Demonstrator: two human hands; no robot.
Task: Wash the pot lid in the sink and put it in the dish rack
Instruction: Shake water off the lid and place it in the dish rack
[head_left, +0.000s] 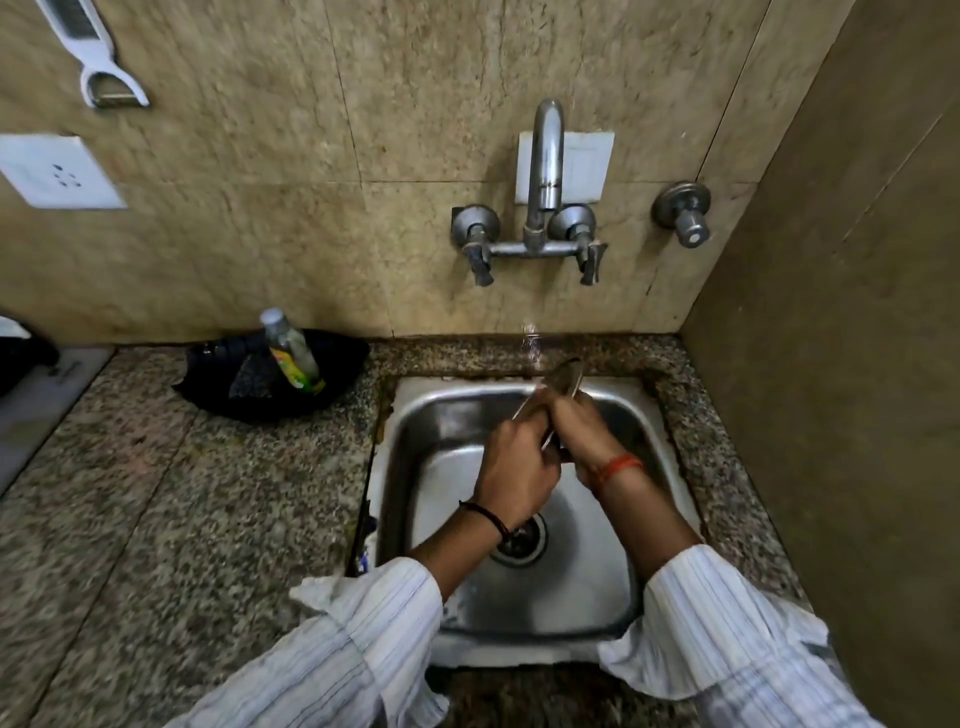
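A steel pot lid (563, 376) stands nearly on edge above the steel sink (623, 571), under a thin stream of water from the wall tap (545, 171). My left hand (514, 467) grips the lid's near left edge. My right hand (582, 426) presses on the lid's right side, with an orange thread on the wrist. Both hands hide most of the lid. No dish rack is in view.
A black bowl-like holder (218, 384) with a soap bottle (291, 351) sits on the granite counter (156, 493) left of the sink. A side wall (857, 364) closes in at the right. A white peeler (98, 67) and a socket (57, 174) are on the back wall.
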